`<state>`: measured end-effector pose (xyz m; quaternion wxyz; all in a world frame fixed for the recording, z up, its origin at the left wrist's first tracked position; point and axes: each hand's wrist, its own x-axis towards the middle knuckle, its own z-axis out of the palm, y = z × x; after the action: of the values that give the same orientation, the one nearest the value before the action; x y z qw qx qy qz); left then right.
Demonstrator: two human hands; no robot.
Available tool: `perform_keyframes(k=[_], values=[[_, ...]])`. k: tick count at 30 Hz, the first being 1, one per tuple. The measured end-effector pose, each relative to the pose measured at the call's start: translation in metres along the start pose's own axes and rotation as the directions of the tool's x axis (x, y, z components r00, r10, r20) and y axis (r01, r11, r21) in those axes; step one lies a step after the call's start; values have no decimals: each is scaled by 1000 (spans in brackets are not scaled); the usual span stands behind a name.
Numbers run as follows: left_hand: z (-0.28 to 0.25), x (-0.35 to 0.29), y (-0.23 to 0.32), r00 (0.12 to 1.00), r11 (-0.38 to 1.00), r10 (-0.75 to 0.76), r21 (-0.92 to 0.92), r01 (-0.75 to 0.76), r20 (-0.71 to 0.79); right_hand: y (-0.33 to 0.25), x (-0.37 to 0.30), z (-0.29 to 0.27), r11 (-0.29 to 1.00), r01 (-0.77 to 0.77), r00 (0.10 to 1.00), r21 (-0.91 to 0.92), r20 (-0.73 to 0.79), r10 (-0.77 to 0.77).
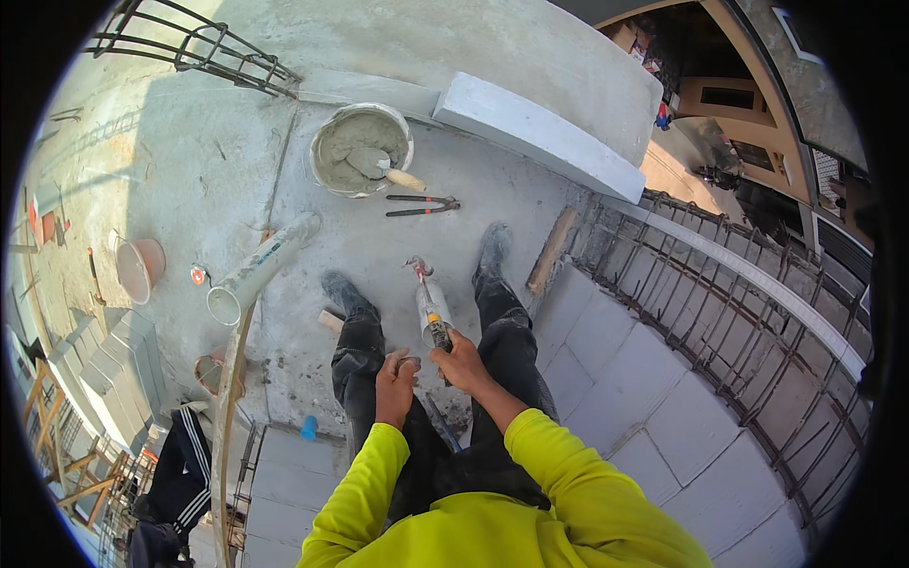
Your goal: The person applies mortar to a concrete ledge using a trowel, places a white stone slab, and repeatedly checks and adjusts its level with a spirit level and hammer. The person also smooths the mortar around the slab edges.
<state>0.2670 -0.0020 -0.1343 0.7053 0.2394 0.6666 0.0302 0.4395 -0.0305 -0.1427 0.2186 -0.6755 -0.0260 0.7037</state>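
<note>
My right hand (459, 362) is closed round the black-and-yellow handle of a hammer-like tool (436, 328), whose reddish, hooked head points down and away from me. Left of it, my left hand (396, 386) has its fingers curled and pressed together; anything in them is too small to make out. Behind the tool, between my legs, is a white cylindrical piece (423, 301). Farther off, a bucket (315, 163) of grey mortar holds a trowel (405, 179) with a wooden handle. Pincers (423, 205) with dark handles lie on the concrete just this side of the bucket.
A pale block (544, 137) lies at the far right. Steel bar cages (720, 322) run along the right-hand blockwork (625, 379), beside a drop. To my left are a pipe (260, 270), a long plank (227, 426), a pinkish bucket (140, 270) and a blue cup (310, 428).
</note>
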Motion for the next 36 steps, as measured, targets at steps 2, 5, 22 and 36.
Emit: perform_keyframes(k=[2,5,22,36], values=[[-2,8,-8,984,936,175,316,-158,-27,15,65,-26,955,-6,973,-297,-221,-63],[-16,11,-15,931,798,363,528,-290,-37,41,147,-55,887,-52,930,-459,-345,-124],[-64,17,-10,906,444,386,896,-17,-174,-2,265,-54,553,420,467,-719,-351,-811],[-85,29,-3,893,532,384,847,-7,-234,-168,268,-58,263,242,796,-934,36,-604]])
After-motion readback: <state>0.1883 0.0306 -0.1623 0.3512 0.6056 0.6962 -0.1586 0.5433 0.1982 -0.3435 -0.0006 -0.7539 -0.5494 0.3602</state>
